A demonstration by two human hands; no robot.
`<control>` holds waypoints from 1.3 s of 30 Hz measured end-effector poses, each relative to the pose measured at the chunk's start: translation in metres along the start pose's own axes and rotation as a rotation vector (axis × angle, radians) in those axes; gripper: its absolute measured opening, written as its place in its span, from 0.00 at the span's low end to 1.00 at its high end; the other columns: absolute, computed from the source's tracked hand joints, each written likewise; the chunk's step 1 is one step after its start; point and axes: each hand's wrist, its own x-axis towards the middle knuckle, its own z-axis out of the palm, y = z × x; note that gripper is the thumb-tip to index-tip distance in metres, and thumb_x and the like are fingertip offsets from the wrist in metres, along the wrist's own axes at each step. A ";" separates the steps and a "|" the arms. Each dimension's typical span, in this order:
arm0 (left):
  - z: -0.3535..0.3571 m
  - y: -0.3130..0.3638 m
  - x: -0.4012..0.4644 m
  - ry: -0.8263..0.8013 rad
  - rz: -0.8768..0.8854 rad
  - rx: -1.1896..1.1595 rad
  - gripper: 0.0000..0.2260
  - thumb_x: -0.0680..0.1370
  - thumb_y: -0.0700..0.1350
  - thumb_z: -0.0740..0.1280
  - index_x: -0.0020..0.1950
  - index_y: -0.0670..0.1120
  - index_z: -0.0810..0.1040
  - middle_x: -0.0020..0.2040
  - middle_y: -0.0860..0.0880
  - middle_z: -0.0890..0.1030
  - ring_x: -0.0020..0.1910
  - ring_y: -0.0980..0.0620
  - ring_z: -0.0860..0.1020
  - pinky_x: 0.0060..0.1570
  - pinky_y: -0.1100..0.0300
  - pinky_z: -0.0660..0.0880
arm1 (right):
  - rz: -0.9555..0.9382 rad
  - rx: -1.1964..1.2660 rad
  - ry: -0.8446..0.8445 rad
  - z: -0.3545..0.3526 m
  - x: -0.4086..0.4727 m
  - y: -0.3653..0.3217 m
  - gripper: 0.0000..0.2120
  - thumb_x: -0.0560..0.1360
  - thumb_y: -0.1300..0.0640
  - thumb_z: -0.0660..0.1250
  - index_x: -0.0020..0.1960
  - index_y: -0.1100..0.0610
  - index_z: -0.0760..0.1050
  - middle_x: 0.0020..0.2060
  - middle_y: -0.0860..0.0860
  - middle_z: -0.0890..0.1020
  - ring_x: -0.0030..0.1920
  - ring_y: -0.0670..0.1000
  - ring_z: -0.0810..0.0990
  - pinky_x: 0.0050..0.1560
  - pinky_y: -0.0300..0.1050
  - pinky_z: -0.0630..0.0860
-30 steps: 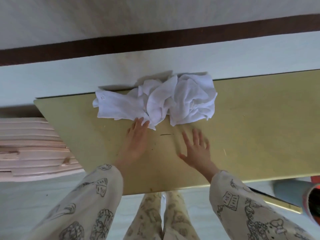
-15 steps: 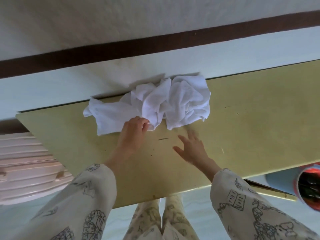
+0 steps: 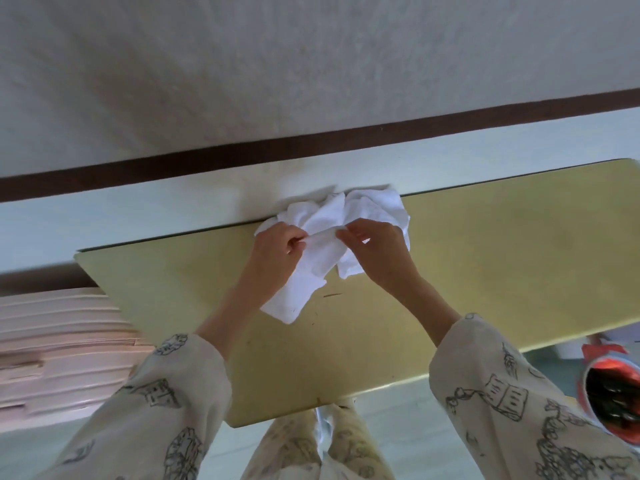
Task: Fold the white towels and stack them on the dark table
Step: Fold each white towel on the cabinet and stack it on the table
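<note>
A: What's the biggest thing in front of you?

B: The wall (image 3: pixel 311 64), pale and faintly mottled, with 1 dark brown band (image 3: pixel 311 147) running across it just behind the table. Next is the table (image 3: pixel 485 271) itself: 1 long flat top, smooth, yellowish-olive here, with a rounded near corner and a few small scuffs and a short dark scratch near the cloth.

A: And to the side of the table?

B: Off its left end you have a pink ribbed piece (image 3: pixel 59 348), stepped in horizontal ridges, glossy. Off its right end, low down, sits 1 round container with an orange-red rim (image 3: pixel 609 393); its dark contents are too blurred to name.

A: Where are the towels?

B: On the table, against its far edge, close to the wall. You see soft white cloth, crumpled and creased. I count 1 bunched heap (image 3: pixel 377 206) and 1 towel (image 3: pixel 304 282) drawn out of it toward you; how many pieces the heap holds, I cannot tell.

A: My hands?

B: 2, both over the table at the heap's near side, in cream sleeves (image 3: pixel 173 410) printed with grey line drawings. Your left hand (image 3: pixel 277 247) is curled, thumb and fingers pinching a rolled edge of the drawn-out towel. Your right hand (image 3: pixel 374 251) pinches the same edge just beside it, fingertips almost meeting the left's. The rest of that towel hangs from the pinch, its lower corner lying on the table toward its near edge.
</note>
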 end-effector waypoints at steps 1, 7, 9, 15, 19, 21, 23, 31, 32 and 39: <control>-0.002 -0.001 -0.003 0.020 -0.024 -0.002 0.09 0.76 0.37 0.63 0.52 0.40 0.80 0.47 0.44 0.81 0.42 0.53 0.74 0.42 0.78 0.62 | -0.005 0.008 0.016 -0.010 -0.002 -0.004 0.10 0.76 0.55 0.65 0.48 0.60 0.81 0.41 0.50 0.83 0.43 0.46 0.78 0.45 0.30 0.71; -0.020 -0.001 -0.019 0.098 -0.111 0.021 0.10 0.74 0.35 0.62 0.51 0.37 0.79 0.44 0.38 0.81 0.42 0.44 0.76 0.41 0.66 0.63 | -0.011 0.019 0.108 -0.059 -0.013 -0.006 0.08 0.77 0.57 0.64 0.46 0.59 0.80 0.36 0.48 0.79 0.35 0.43 0.75 0.40 0.30 0.68; -0.026 0.001 -0.024 0.119 -0.126 0.021 0.11 0.75 0.35 0.61 0.55 0.38 0.79 0.48 0.40 0.81 0.47 0.45 0.77 0.46 0.66 0.65 | -0.008 0.035 0.127 -0.071 -0.014 -0.003 0.09 0.77 0.57 0.63 0.43 0.60 0.78 0.32 0.46 0.77 0.33 0.43 0.73 0.39 0.38 0.68; -0.041 0.007 -0.039 0.215 -0.151 -0.020 0.09 0.77 0.42 0.64 0.53 0.40 0.80 0.48 0.45 0.83 0.45 0.53 0.76 0.42 0.71 0.64 | -0.003 0.076 0.177 -0.097 -0.016 0.009 0.12 0.76 0.57 0.63 0.43 0.65 0.77 0.34 0.54 0.78 0.35 0.50 0.73 0.41 0.44 0.69; -0.044 0.019 -0.046 0.281 -0.247 -0.154 0.09 0.74 0.47 0.68 0.46 0.40 0.80 0.38 0.49 0.78 0.36 0.54 0.73 0.35 0.72 0.66 | 0.009 0.101 0.148 -0.107 -0.020 0.019 0.11 0.76 0.57 0.64 0.44 0.65 0.78 0.35 0.56 0.79 0.36 0.51 0.73 0.43 0.44 0.70; -0.044 0.022 -0.053 0.309 -0.297 -0.314 0.08 0.74 0.46 0.68 0.45 0.42 0.79 0.37 0.49 0.77 0.39 0.50 0.74 0.41 0.63 0.71 | 0.011 0.167 0.143 -0.111 -0.024 0.024 0.08 0.76 0.58 0.64 0.44 0.62 0.79 0.37 0.54 0.80 0.38 0.50 0.75 0.49 0.49 0.74; -0.044 0.024 -0.064 0.323 -0.315 -0.456 0.05 0.75 0.44 0.68 0.45 0.43 0.78 0.38 0.48 0.78 0.42 0.48 0.76 0.49 0.55 0.75 | 0.008 0.234 0.120 -0.113 -0.033 0.031 0.05 0.75 0.59 0.65 0.45 0.57 0.80 0.39 0.52 0.82 0.41 0.50 0.77 0.54 0.55 0.76; 0.014 -0.001 -0.138 0.132 -0.472 -0.649 0.09 0.77 0.35 0.64 0.55 0.36 0.77 0.44 0.43 0.78 0.41 0.51 0.76 0.40 0.71 0.76 | 0.132 0.109 -0.092 -0.091 -0.085 0.110 0.09 0.74 0.61 0.67 0.38 0.50 0.78 0.35 0.57 0.81 0.37 0.52 0.77 0.50 0.59 0.76; 0.027 -0.008 -0.147 0.082 -0.504 -0.613 0.08 0.76 0.35 0.64 0.54 0.36 0.78 0.44 0.43 0.78 0.42 0.49 0.76 0.41 0.69 0.77 | 0.157 0.065 -0.118 -0.087 -0.090 0.124 0.08 0.74 0.62 0.67 0.39 0.51 0.79 0.33 0.55 0.81 0.34 0.50 0.77 0.47 0.56 0.76; 0.080 -0.035 -0.172 -0.084 -0.597 -0.481 0.05 0.74 0.39 0.68 0.41 0.48 0.80 0.36 0.44 0.77 0.37 0.50 0.72 0.44 0.56 0.71 | 0.304 -0.086 -0.228 -0.056 -0.111 0.178 0.07 0.74 0.61 0.67 0.48 0.62 0.81 0.33 0.53 0.79 0.40 0.52 0.77 0.44 0.41 0.69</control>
